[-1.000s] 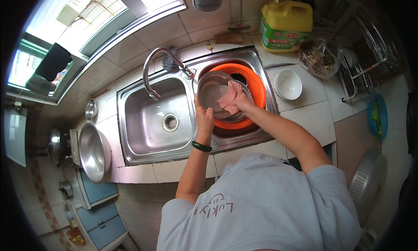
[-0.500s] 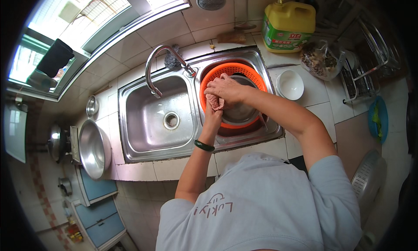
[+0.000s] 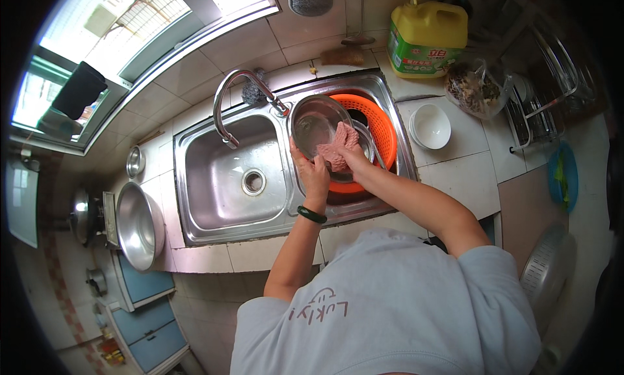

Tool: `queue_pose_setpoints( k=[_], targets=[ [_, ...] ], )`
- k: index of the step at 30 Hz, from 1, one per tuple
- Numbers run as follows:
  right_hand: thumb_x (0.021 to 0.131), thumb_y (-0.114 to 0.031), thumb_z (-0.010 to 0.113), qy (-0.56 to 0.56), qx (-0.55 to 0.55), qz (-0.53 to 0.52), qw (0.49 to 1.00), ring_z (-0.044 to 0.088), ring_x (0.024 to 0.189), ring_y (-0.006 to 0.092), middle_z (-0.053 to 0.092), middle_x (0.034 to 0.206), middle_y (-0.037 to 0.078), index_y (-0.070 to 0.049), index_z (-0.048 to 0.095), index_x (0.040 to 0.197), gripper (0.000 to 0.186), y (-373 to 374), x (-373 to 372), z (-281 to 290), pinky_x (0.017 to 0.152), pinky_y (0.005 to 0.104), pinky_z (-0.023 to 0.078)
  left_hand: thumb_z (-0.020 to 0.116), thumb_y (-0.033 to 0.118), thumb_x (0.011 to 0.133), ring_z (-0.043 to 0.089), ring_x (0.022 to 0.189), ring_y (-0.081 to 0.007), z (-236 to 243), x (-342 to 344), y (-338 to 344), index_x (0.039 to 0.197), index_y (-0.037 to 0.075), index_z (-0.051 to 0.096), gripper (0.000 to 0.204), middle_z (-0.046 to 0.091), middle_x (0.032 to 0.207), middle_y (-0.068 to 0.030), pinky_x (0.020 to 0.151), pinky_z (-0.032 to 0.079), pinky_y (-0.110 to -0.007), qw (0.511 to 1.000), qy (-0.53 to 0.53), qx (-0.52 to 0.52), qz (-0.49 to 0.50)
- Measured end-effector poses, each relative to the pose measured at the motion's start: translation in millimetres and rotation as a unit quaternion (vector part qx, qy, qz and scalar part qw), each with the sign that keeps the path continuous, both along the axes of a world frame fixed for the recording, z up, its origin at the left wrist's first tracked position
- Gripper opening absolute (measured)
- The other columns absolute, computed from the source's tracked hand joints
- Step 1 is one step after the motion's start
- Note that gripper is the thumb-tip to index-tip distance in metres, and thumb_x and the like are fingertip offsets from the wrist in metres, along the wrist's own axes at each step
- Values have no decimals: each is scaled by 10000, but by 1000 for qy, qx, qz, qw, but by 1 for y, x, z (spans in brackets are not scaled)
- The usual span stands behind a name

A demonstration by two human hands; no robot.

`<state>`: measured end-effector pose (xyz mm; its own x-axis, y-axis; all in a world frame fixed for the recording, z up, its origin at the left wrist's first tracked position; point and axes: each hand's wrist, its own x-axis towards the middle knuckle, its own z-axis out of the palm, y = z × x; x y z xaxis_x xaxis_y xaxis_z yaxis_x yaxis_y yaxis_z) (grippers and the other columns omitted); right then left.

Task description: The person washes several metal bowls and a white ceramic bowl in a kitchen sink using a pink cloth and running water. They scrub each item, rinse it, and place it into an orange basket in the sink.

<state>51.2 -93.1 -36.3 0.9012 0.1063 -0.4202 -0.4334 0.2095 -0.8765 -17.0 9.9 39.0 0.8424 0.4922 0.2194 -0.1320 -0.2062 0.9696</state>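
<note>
Now holds right hand lower, mid-frame, against pink cloth, cannot tell its finger state; pinches metal bowl with left hand.

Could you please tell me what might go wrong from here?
The metal bowl could slip and drop into the orange basket, since the left hand grips it near its rim while the right hand presses the pink cloth against it.

The white bowls might be knocked if the right arm swings outward, as they sit on the counter just right of the sink.
</note>
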Motion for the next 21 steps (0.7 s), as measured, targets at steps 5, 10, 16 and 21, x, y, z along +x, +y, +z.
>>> queue_pose_setpoints(
  k=[5, 10, 16, 21],
  targets=[
    [757, 101, 540, -52, 71, 60, 994, 572, 1119, 209, 583, 1206, 76, -49, 499, 1295, 560, -22, 27, 27, 927, 326, 485, 554, 52, 839, 466, 1200, -311, -8, -6, -3, 1392, -14, 276, 623, 390, 1355, -230, 1012, 372, -369, 994, 24, -109, -4],
    [758, 133, 469, -98, -6, 256, 962, 573, 1139, 219, 599, 1200, 102, -4, 518, 1225, 489, -49, 79, 60, 979, 340, 457, 631, 138, 840, 588, 1006, -241, -26, 2, 42, 1284, -27, 402, 526, 566, 1156, -170, 847, 480, -341, 975, 164, -98, -113],
    [766, 181, 395, -254, -234, 444, 827, 548, 1192, 218, 603, 1218, 134, 41, 512, 1141, 416, -33, 104, 97, 1015, 327, 428, 557, 118, 818, 608, 866, -180, -33, 11, 52, 1104, -44, 560, 328, 640, 938, -107, 727, 495, -287, 949, 210, -105, -211],
    [802, -52, 556, -358, -464, 424, 691, 591, 1028, 343, 635, 1066, 169, -59, 515, 1009, 211, -25, 93, 123, 816, 429, 475, 483, 73, 780, 590, 878, -194, -32, 2, 44, 1140, -62, 543, 389, 626, 998, -116, 756, 489, -293, 955, 211, -94, -185]
  ],
)
